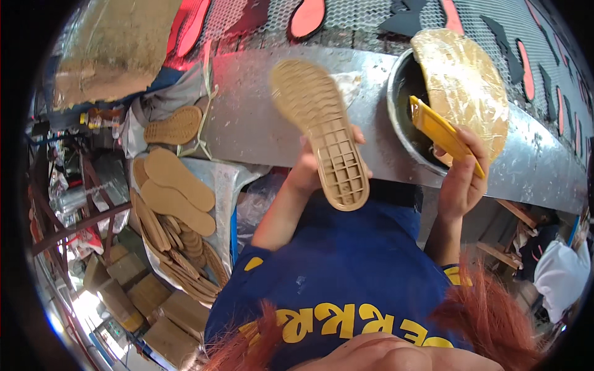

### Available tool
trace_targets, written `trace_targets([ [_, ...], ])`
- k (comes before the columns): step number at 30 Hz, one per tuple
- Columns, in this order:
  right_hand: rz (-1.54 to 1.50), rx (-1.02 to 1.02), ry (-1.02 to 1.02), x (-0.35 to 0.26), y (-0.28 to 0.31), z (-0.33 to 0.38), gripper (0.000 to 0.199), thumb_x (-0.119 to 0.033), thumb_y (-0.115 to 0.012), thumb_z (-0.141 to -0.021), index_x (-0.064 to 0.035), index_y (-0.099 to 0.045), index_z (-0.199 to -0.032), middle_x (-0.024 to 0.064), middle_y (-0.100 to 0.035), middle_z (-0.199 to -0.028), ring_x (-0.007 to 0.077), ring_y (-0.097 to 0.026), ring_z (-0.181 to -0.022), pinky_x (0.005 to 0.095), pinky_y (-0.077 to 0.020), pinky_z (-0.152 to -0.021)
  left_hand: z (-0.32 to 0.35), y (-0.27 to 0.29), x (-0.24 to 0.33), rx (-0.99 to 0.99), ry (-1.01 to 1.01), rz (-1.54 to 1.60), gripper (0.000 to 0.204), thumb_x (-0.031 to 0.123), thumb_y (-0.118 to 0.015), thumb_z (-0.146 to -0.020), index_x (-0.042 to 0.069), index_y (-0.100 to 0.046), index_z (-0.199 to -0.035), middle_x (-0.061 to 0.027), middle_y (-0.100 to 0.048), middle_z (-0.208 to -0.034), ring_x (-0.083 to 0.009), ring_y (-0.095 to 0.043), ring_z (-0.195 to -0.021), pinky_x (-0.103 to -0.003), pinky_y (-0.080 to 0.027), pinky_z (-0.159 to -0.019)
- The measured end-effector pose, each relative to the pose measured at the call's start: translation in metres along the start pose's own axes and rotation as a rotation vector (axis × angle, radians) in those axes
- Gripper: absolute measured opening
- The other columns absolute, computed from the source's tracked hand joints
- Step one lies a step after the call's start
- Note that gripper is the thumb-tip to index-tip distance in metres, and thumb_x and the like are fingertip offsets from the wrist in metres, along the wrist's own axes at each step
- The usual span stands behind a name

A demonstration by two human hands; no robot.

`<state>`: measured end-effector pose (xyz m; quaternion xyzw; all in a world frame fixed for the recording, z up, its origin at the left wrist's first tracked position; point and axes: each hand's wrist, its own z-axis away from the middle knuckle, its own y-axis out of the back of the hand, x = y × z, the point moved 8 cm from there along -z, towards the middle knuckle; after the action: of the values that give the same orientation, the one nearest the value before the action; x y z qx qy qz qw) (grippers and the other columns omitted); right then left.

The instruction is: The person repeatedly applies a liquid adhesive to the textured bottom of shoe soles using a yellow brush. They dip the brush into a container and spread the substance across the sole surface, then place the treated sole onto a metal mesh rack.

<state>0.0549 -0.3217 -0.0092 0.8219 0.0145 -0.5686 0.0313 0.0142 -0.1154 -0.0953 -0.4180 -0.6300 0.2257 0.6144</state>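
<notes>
My left hand [307, 166] is closed around a tan shoe sole [328, 133], its waffle-patterned heel toward me and its toe end slightly blurred. In my right hand [465, 176] is a flat yellow brush [447, 136], held at its near end. The brush tilts over the rim of a round metal bowl [394, 117] at the table's edge. A tan round cover wrapped in clear film [467, 86] lies over the bowl's right part. What is inside the bowl is dark and hard to make out.
Beside my left arm, a plastic-covered stand holds several stacked tan soles [176, 185]. A metal worktop [247, 105] borders a mesh belt [359, 15] carrying pink-topped insoles [307, 18] and black pieces. Cardboard boxes [148, 297] are at lower left, a white sack [563, 275] at right.
</notes>
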Motion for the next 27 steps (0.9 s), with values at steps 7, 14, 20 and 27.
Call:
trace_targets([
  [7,0.872,-0.240,0.279,-0.006,-0.035,-0.005,0.024,0.001,-0.064,-0.076,-0.0045,-0.062,-0.099,0.0103,-0.059,-0.096,0.0289,-0.055,-0.085,0.0374,-0.0430,-0.077,0.015,-0.013,0.046,0.327,-0.333,-0.546,0.112,0.028,-0.084,-0.065,0.009,-0.007,-0.144,-0.0163,-0.046,-0.126,-0.0268,-0.057,-0.103,-0.037,-0.052,-0.087],
  [14,0.391,-0.164,0.114,-0.007,-0.016,0.001,0.013,-0.007,-0.056,-0.088,-0.0028,-0.062,-0.098,0.0124,-0.058,-0.098,0.0223,-0.054,-0.078,0.0311,-0.0437,-0.071,0.023,-0.044,0.070,0.426,-0.397,-1.039,0.093,0.023,-0.082,-0.069,0.011,-0.020,-0.138,-0.0052,-0.048,-0.127,-0.0145,-0.046,-0.120,-0.039,-0.027,-0.108],
  [20,-0.234,0.081,-0.087,0.014,0.007,0.007,0.023,-0.022,-0.043,-0.099,-0.0022,-0.052,-0.108,0.0140,-0.049,-0.115,0.0133,-0.055,-0.075,0.0227,-0.0456,-0.070,0.016,-0.054,0.070,0.440,-0.438,-1.036,0.069,0.040,-0.075,-0.075,0.014,-0.039,-0.128,0.0039,-0.047,-0.127,-0.0063,-0.045,-0.120,-0.039,-0.005,-0.113],
  [27,0.177,0.003,0.412,-0.048,-0.018,0.027,0.033,-0.034,-0.056,-0.092,-0.0025,-0.057,-0.100,0.0159,-0.053,-0.109,0.0201,-0.059,-0.081,0.0271,-0.0502,-0.067,0.013,-0.067,0.072,0.354,-0.474,-1.165,0.074,0.030,-0.076,-0.076,0.014,-0.031,-0.132,0.0007,-0.046,-0.128,-0.0090,-0.048,-0.118,-0.036,-0.011,-0.112],
])
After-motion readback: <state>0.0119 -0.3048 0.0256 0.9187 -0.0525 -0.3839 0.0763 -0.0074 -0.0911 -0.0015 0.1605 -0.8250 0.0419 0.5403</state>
